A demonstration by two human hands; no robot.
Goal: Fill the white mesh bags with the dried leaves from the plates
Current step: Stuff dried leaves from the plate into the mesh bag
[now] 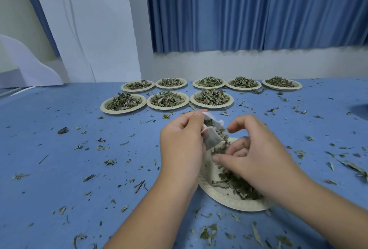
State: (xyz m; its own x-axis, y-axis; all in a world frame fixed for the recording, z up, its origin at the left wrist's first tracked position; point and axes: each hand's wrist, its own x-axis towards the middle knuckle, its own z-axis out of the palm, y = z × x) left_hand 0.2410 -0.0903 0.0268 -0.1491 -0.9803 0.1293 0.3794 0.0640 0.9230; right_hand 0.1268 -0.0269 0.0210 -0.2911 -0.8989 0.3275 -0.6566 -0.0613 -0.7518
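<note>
A blue desk (59, 169) fills the lower view, strewn all over with loose leaf crumbs (207, 232). Beyond its far edge hang a pleated blue curtain (249, 9) and, further left, a white pillar (103, 29).

The near plate (229, 201), pale paper, lies under both hands and carries a thin, patchy layer of dried leaves (235, 185). Well behind it stand eight more plates (168, 107) in two rows, three nearer and five farther, each heaped with leaves.

Just above the near plate's far rim, the left hand (181, 145) pinches a white mesh bag (212, 139) by its mouth; dark leaf shows inside it. The right hand (256, 159) hovers over the near plate beside the bag, its fingers (236, 127) curled, thumb apart; whether they pinch any leaf I cannot tell.
</note>
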